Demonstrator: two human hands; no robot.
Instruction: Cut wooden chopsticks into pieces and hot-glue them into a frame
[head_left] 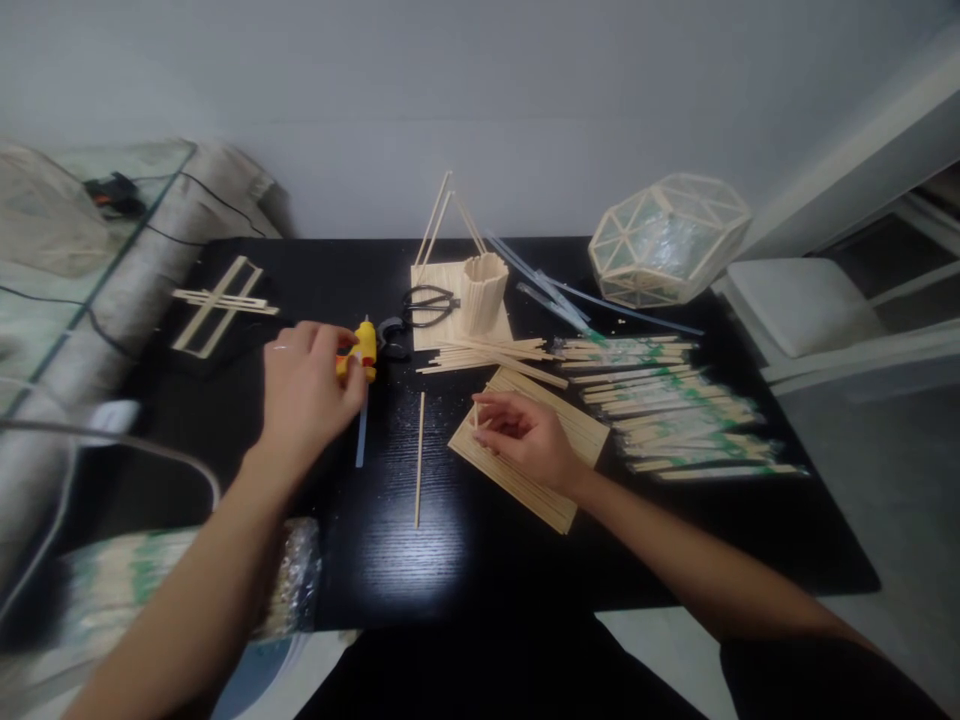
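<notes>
My left hand (307,385) is at the yellow hot glue gun (365,345), its thumb and fingers closed around the near part. The gun's nozzle points up and away, and a pale glue stick (361,435) shows below it. My right hand (525,435) pinches a short piece of wooden stick (475,414) between thumb and fingertips, held nearly upright. This hand is over the left part of a flat panel of joined sticks (555,505). A single wooden stick (419,460) lies on the black table between my hands.
Behind are a stick cup (484,295) on a square base, black-handled scissors (429,307) and loose sticks (517,350). Bagged chopsticks (682,420) and a geometric stick frame (667,240) lie right. At left are a crossed stick frame (217,305) and a cable (150,430).
</notes>
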